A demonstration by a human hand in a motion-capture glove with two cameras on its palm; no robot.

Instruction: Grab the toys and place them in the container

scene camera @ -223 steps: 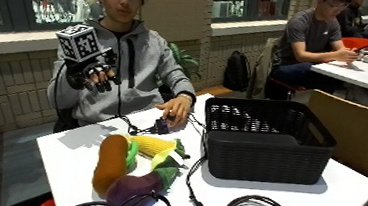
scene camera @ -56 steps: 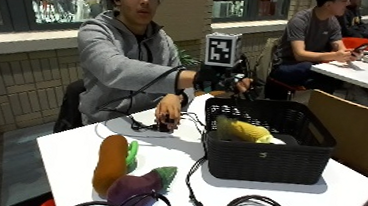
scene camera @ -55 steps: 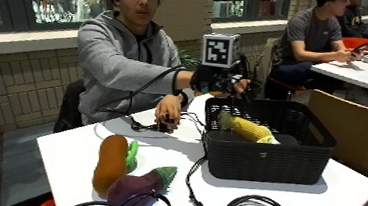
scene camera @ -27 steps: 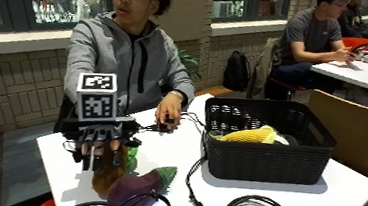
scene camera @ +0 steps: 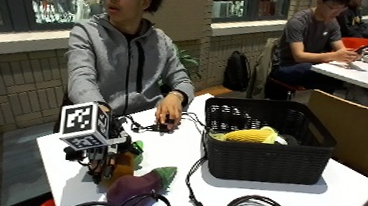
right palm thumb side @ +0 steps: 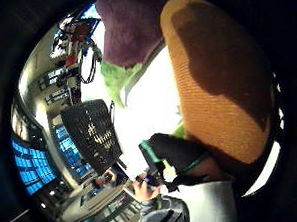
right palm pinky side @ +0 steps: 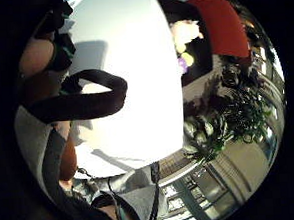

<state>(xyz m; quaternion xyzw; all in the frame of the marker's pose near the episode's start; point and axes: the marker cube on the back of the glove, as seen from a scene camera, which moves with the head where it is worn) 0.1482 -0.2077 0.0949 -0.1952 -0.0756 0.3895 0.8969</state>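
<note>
Outside view: the gloved right hand (scene camera: 102, 158) is down over the carrot (scene camera: 123, 164) on the table (scene camera: 336, 196); whether its fingers close on it I cannot tell. The eggplant (scene camera: 138, 185) lies just beside the hand, the basket (scene camera: 266, 155) with the corn (scene camera: 248, 135) well apart.

Thumb-side view: the carrot (right palm thumb side: 220, 79) fills the frame close to the palm, the eggplant (right palm thumb side: 135, 27) beside it, the basket (right palm thumb side: 92, 133) beyond.

Little-finger view: bare table (right palm pinky side: 129, 66) shows past a strap.
</note>
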